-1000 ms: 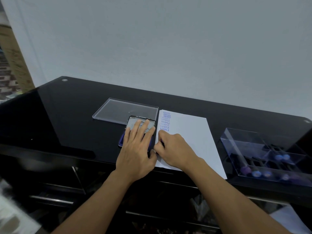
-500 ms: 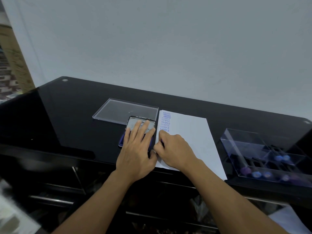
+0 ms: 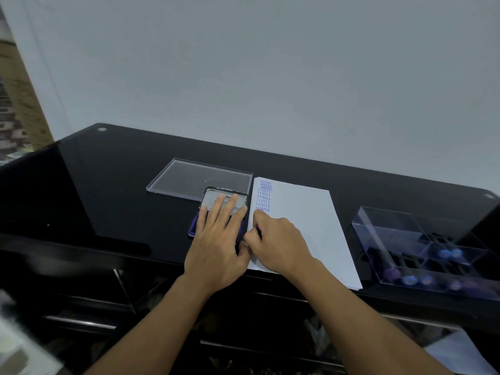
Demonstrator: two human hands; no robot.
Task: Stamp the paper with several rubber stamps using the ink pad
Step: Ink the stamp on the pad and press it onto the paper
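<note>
A white paper [image 3: 305, 220] lies on the black glass table, with a column of blue AMENDED and SAMPLE prints down its left edge. Left of it sits the ink pad [image 3: 213, 209], its lid open and its blue base mostly covered. My left hand [image 3: 216, 239] lies flat on the ink pad with straight fingers. My right hand [image 3: 276, 242] rests on the paper's left edge, fingers curled over a small dark stamp that is almost wholly hidden under them.
A clear plastic lid [image 3: 197, 178] lies behind the ink pad. At the right stands a clear compartment box [image 3: 422, 247] holding several stamps with blue and purple knobs. The table's front edge runs just below my wrists.
</note>
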